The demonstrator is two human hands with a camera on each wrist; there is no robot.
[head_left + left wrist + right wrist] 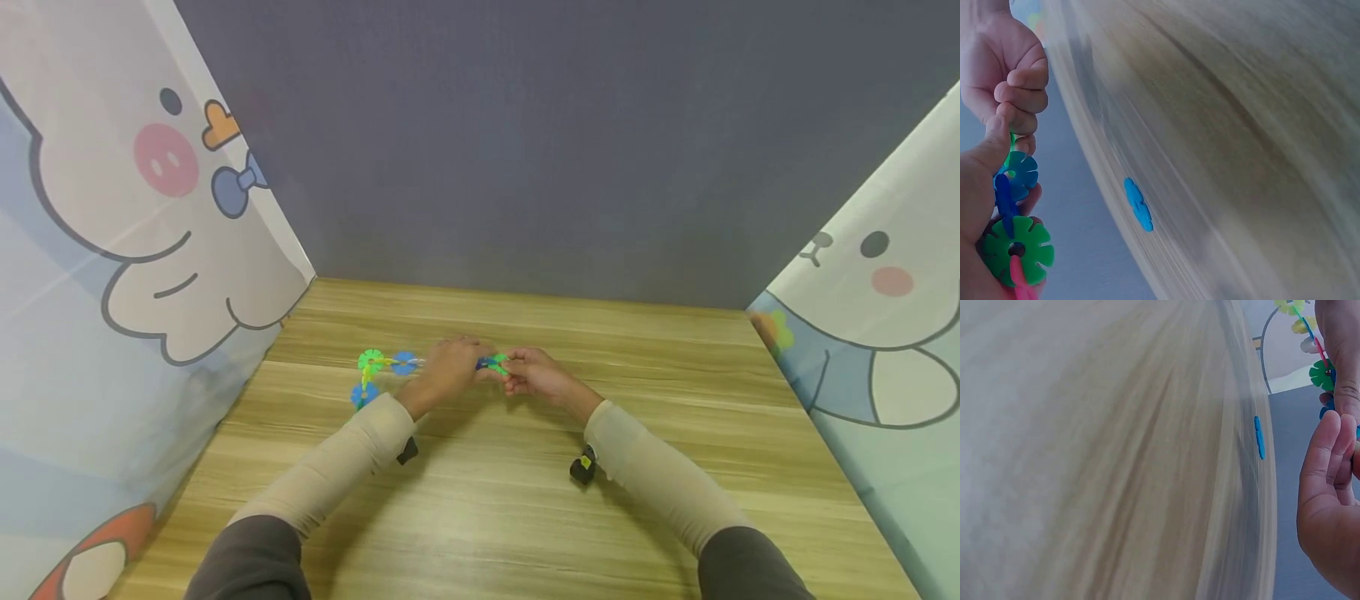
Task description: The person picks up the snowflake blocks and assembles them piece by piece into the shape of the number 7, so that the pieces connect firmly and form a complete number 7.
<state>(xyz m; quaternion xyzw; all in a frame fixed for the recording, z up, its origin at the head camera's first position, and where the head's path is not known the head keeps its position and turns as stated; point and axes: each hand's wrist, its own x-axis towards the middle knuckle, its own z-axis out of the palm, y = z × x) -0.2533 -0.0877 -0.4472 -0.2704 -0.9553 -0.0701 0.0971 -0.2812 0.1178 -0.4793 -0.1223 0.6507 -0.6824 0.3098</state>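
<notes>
A chain of slotted, flower-shaped plastic discs runs between both hands above the table. My left hand grips the chain; in the left wrist view a green disc, a dark blue disc and a lighter blue disc lie along its fingers, with a pink disc slotted into the green one. My right hand pinches a bright green disc at the chain's right end, mostly covered by fingertips. To the left, the head view shows another green disc and a blue disc.
A single blue disc lies on the wood-grain table. A dark grey panel rises behind the table, and cartoon-printed sheets flank it. Small black devices, such as the one at the right wrist, hang beneath the sleeves.
</notes>
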